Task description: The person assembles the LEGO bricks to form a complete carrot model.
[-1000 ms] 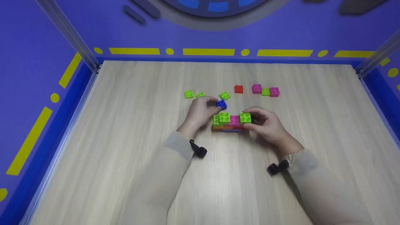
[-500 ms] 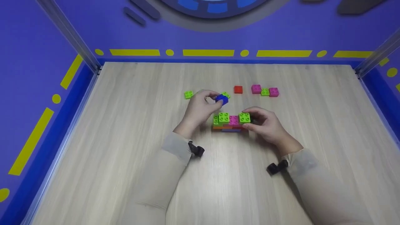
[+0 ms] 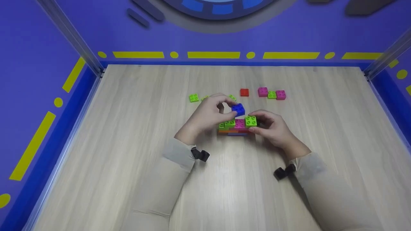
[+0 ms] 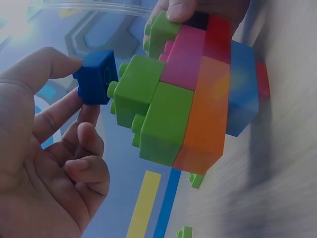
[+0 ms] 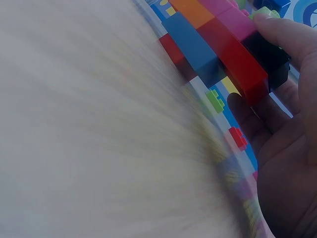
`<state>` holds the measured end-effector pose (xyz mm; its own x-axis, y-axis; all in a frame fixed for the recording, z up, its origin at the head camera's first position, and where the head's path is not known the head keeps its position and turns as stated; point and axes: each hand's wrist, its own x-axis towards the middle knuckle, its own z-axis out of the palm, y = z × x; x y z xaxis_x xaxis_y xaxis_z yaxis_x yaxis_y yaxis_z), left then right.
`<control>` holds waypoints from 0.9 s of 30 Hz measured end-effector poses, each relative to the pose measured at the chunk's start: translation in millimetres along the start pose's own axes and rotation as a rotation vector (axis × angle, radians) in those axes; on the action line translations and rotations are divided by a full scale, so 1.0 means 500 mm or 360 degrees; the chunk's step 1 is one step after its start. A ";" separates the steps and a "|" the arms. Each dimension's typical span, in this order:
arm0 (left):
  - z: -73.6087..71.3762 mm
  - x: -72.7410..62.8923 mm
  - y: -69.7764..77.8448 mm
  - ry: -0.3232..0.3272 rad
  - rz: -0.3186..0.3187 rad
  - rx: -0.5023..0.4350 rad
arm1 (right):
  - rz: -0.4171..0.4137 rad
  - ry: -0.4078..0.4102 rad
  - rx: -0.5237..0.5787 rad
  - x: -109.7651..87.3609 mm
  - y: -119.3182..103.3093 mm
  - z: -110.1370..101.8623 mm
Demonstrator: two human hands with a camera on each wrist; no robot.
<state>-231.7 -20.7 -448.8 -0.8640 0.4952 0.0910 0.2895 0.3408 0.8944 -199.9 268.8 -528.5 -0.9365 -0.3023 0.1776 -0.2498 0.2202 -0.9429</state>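
My left hand (image 3: 205, 114) pinches a square blue toy brick (image 3: 238, 109) between thumb and fingers, just above a brick assembly (image 3: 239, 123). In the left wrist view, the blue brick (image 4: 96, 79) hangs beside the studs of the green bricks (image 4: 138, 91), its studs turned away from them. The stack joins green, pink, black, orange, red and blue bricks. Around its right end, my right hand (image 3: 276, 130) grips with the thumb near a green brick (image 3: 250, 121). In the right wrist view, that thumb lies over the black brick (image 5: 267, 57), with fingers on the far side.
Behind the hands lie loose bricks: a green one (image 3: 194, 98), other green ones partly hidden by my left hand, and a red one (image 3: 244, 92). Further right, a pink brick (image 3: 262, 91), a green one (image 3: 272, 94) and another pink one (image 3: 281, 95) sit together. Blue panels border the table (image 3: 144, 83).
My left hand has lifted the blue brick off the table and carried it right and over the assembly. The right hand keeps its grip in nearly the same place.
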 end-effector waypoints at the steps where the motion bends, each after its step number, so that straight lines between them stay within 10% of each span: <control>1: 0.001 0.000 0.000 -0.0013 0.0009 0.0013 | 0.0003 -0.0001 0.0006 0.000 0.000 0.000; 27: 0.015 0.003 0.000 -0.0242 0.0036 0.0311 | -0.0045 -0.0022 0.0050 0.000 0.002 0.000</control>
<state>-229.8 -14.2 -452.2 -0.7888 0.6139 0.0301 0.3952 0.4690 0.7898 -200.2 269.0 -529.5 -0.9257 -0.3207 0.2006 -0.2681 0.1821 -0.9460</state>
